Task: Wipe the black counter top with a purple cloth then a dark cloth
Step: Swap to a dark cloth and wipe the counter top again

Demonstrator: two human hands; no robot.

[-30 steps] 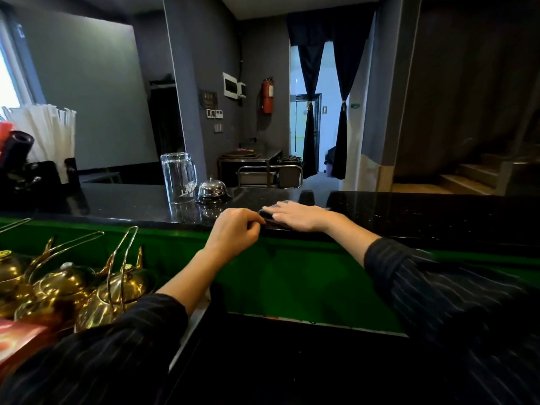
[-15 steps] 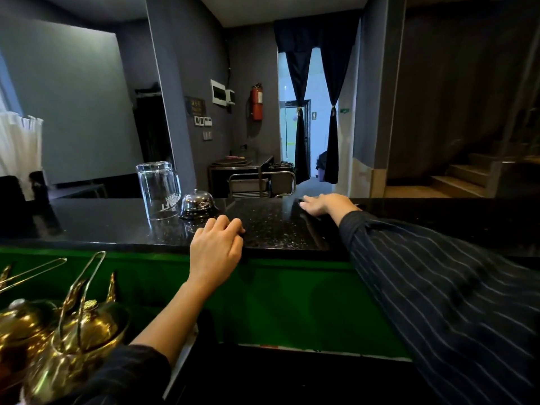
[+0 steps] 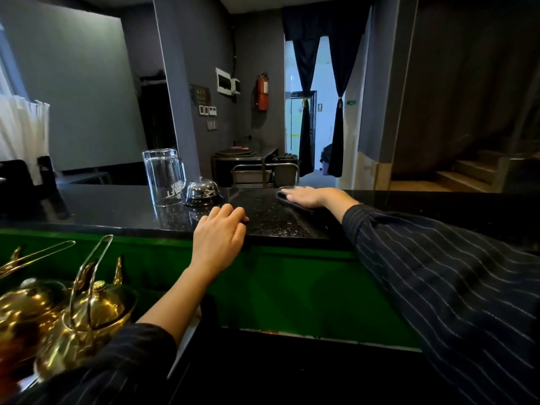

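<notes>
The black counter top [image 3: 271, 220] runs across the view above a green front panel. My right hand [image 3: 309, 196] lies flat with straight fingers on a dark cloth [image 3: 285, 197] near the counter's far edge, most of the cloth hidden beneath the palm. My left hand [image 3: 219, 238] rests on the counter's near edge, its fingers curled over the rim and holding nothing. No purple cloth is in view.
An upturned glass mug [image 3: 164, 177] and a chrome service bell [image 3: 202, 192] stand on the counter left of my hands. Brass teapots [image 3: 87, 314] with tall handles sit at the lower left. White straws [image 3: 23, 133] stand far left.
My right hand has slid the dark cloth from the counter's near edge to its far edge, then slightly leftward. My left hand stays on the near rim.
</notes>
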